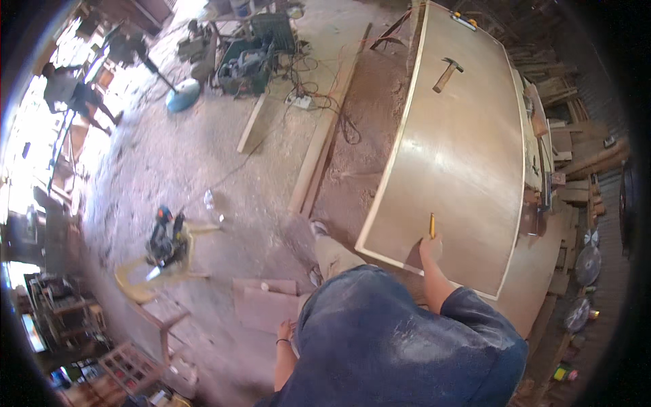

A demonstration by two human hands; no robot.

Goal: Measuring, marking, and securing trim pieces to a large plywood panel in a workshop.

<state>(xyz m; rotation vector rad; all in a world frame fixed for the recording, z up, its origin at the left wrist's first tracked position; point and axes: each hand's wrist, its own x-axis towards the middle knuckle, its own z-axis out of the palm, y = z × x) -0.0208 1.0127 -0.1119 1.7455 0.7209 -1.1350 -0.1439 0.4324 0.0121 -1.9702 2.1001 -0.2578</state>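
Note:
My right hand [430, 248] is closed around a slim yellow pencil-like stick [432, 226], its far end pointing away from me. The hand is over the near end of a long wooden panel [461, 163] with a pale raised border. Farther up the panel lies a claw hammer [447, 76] with a wooden handle and dark head. My left hand [285, 331], a dark band at its wrist, hangs low beside my body, near a flat brown board [261, 310] on the ground. Its fingers are too small and partly hidden to read.
At left, a power saw [166, 239] rests on a yellow chair [135, 281]. Long planks [325, 149], cables [305, 85] and machines [247, 64] lie beyond. Stacked timber [566, 136] lines the right. A person [74, 91] is at far left.

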